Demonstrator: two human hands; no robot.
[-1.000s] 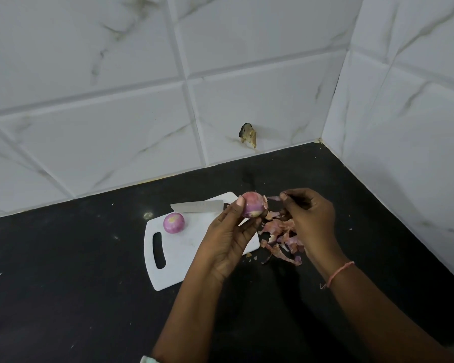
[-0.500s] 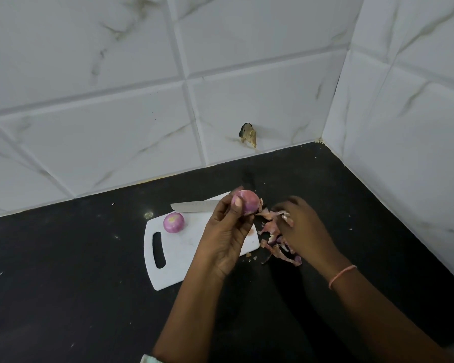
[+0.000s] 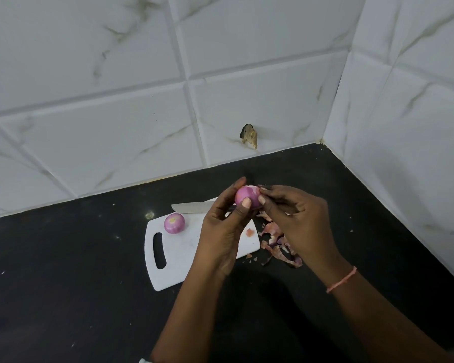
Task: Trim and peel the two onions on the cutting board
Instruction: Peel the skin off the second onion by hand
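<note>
Where white marble tiles (image 3: 116,132) corner, black counter (image 3: 63,284) under white cutting board (image 3: 184,258)

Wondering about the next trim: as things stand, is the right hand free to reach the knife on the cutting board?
Probably not directly. The right hand is picking at the onion gripped by the left hand, which lies over the knife toward its handle end on the cutting board.

Both forearms reach forward, raised and meeting at centre. The left hand (image 3: 222,229) curls around an onion (image 3: 247,196), thumb across its front. The right hand (image 3: 296,221) pinches at its edge with its fingertips.
</note>
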